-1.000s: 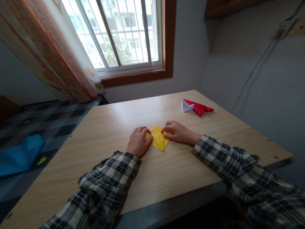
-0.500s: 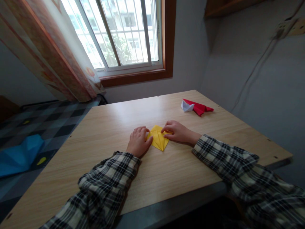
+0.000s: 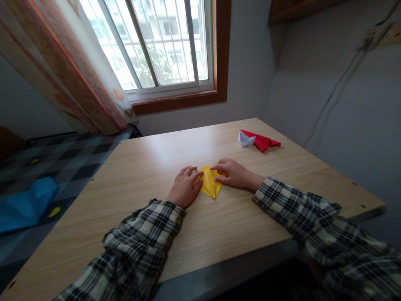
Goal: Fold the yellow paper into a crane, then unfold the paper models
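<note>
Yellow folded paper at frame centre w/ left hand & right hand fingertips pressing flat on wooden table.

A folded yellow paper is pressed flat on the wooden bench between both hands: its left edge is covered by the left hand, its right edge by the fingertips of the right hand. A red folded paper and a small white folded paper, touching each other, are seen well apart at the bench's far right. A window and curtain are seen beyond, a blue sheet on the checkered floor at left.
</note>
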A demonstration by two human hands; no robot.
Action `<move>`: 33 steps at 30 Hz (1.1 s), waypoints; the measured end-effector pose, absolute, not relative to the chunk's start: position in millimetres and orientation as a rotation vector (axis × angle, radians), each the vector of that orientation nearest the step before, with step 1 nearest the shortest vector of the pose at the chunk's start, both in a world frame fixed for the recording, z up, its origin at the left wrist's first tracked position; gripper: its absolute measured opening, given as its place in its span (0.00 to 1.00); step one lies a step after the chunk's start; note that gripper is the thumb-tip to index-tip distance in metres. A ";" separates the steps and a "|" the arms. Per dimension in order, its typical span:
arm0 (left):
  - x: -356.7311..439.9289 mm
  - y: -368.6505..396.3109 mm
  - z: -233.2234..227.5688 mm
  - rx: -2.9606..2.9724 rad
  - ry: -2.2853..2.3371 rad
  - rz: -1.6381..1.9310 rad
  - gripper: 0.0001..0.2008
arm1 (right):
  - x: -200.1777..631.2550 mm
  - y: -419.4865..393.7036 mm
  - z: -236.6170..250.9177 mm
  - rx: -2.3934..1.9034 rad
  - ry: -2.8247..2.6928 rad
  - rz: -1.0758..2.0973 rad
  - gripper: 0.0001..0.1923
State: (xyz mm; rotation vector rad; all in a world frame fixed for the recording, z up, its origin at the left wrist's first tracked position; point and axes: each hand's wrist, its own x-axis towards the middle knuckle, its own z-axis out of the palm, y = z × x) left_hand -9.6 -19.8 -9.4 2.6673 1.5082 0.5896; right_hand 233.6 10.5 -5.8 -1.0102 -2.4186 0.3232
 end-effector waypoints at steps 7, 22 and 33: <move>-9.6 -20.8 -8.1 2.674 1.506 0.547 0.20 | 230.5 7.2 -4.5 -1.040 -2.425 0.260 0.20; -9.7 -19.7 -12.2 2.627 1.579 0.536 0.27 | 226.0 4.8 -4.8 -1.056 -2.410 0.237 0.13; -9.7 -18.7 -12.7 2.658 1.655 0.452 0.22 | 223.5 4.9 -7.9 -0.912 -2.433 0.254 0.09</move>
